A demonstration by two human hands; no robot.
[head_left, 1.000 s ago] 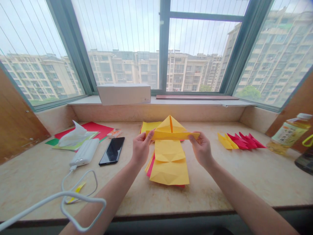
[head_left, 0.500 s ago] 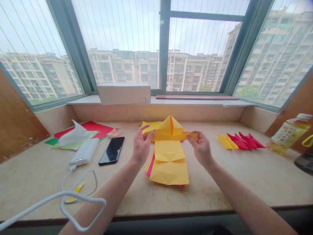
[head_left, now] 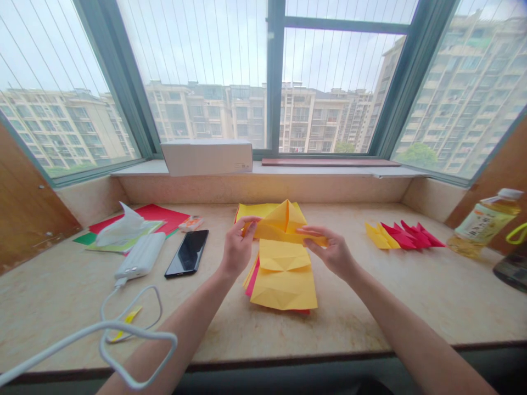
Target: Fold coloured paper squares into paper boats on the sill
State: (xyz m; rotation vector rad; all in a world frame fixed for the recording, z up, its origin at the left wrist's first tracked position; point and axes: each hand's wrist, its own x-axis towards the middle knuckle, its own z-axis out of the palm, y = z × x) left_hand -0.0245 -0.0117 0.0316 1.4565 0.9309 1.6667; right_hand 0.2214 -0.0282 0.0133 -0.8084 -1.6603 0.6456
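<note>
A folded sheet of yellow paper (head_left: 276,227), with a pointed top and a band along its lower edge, is held up between my hands. My left hand (head_left: 240,247) pinches its left end between thumb and fingers. At the right end, my right hand (head_left: 329,249) grips the band with the thumb below and the fingers over it. Beneath it lies a creased yellow sheet (head_left: 284,282) on top of a stack, where red paper (head_left: 253,280) shows at the left edge. More yellow paper (head_left: 255,209) lies behind the held piece, partly covered by it.
Left are a black phone (head_left: 187,253), a white power bank (head_left: 140,257) with a white cable (head_left: 135,327), a tissue pack (head_left: 123,227) and red paper (head_left: 168,216). Right are folded yellow (head_left: 381,236) and red paper pieces (head_left: 411,236) and a bottle (head_left: 483,222). A white box (head_left: 207,157) sits on the sill.
My right hand has shifted inward along the band, its fingers now reaching nearer the paper's middle. The folded paper's peak has narrowed and dropped slightly. My left fingers lifted briefly, then closed again.
</note>
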